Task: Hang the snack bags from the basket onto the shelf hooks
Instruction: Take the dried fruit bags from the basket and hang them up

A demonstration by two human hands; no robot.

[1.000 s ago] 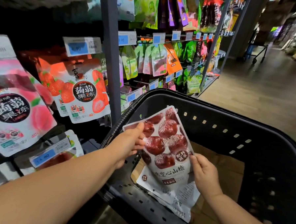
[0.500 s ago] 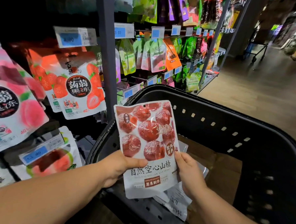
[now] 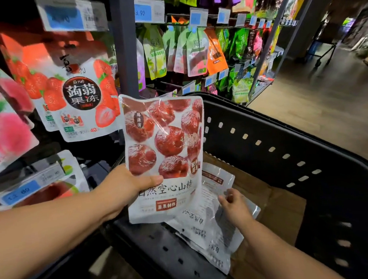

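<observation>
My left hand [image 3: 126, 187] grips a white snack bag with red hawthorn balls [image 3: 164, 153] by its lower left part, thumb across the front, holding it upright over the near left rim of the black basket [image 3: 285, 146]. My right hand [image 3: 235, 207] has reached down into the basket, and its fingers pinch the edge of another bag lying there back side up [image 3: 209, 229]. More such bags lie under it.
To the left hang strawberry jelly bags [image 3: 78, 98] and peach bags [image 3: 5, 127] on hooks under blue price tags [image 3: 66, 17]. A dark shelf post [image 3: 124, 46] stands behind the held bag. Cardboard [image 3: 278, 209] lines the basket bottom. An aisle floor [image 3: 326, 110] opens to the right.
The held bag rose and moved toward the shelf in my left hand. My right hand let go of it and dropped to a bag in the basket.
</observation>
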